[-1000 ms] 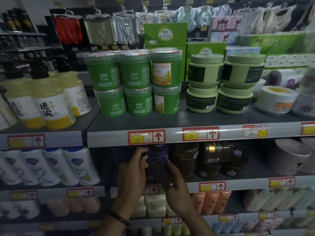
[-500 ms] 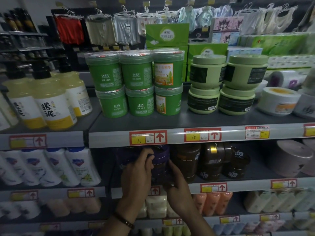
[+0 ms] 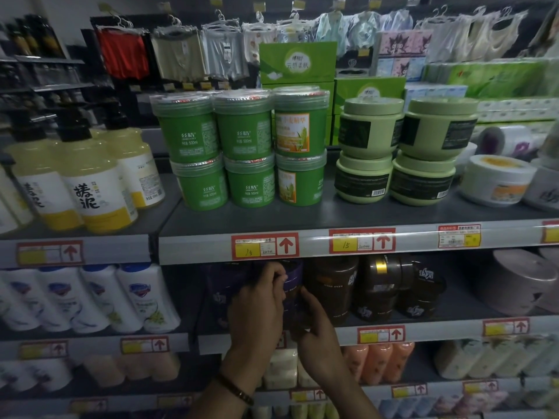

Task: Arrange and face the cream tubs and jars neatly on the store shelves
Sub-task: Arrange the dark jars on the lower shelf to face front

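Left hand (image 3: 257, 313): fingers curled round the upper left side of the dark purple jar (image 3: 295, 276). Jar upright on the second shelf (image 3: 438, 331), glossy, print unreadable. Right hand (image 3: 317, 337): fingers grip its lower right. Brown jars (image 3: 331, 285) just right of the fingers.

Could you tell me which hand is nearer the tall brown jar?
Right. The right hand is just left of the brown jar, gripping the purple jar beside it; the left hand grips that purple jar's far, left side.
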{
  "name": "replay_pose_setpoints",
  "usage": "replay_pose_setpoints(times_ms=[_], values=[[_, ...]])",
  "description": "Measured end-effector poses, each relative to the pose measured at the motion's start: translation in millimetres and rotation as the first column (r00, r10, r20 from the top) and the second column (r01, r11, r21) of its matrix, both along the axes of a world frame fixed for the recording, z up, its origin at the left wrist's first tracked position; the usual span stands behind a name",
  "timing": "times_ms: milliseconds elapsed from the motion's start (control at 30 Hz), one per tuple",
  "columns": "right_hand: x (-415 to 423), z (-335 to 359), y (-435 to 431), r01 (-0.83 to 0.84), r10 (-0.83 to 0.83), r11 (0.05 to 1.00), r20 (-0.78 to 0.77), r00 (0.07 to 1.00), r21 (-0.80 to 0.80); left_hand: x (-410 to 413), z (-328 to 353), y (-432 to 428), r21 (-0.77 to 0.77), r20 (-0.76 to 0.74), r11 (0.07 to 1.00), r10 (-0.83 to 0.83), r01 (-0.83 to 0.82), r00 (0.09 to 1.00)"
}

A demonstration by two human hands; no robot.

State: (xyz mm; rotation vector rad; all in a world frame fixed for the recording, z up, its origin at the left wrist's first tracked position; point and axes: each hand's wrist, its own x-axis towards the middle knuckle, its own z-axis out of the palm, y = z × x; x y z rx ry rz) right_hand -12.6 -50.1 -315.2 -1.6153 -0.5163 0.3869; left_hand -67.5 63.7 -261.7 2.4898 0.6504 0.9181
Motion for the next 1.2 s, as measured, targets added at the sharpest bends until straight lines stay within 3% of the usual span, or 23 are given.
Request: replay_pose_setpoints(times_ms=[700,1200], values=[[-1,1,-4,0.005,-0.004,0.999,-0.030,1.000,0.042,-15,-9,29,-0.161,0.103,0.987,-0.005,0.022,0.995],[3,-3,-3,-0.009,0.009,1.000,-0.012,1.000,0.027,-13,-7,24,-0.157,0.089,0.987,-0.017,0.031,0.996]])
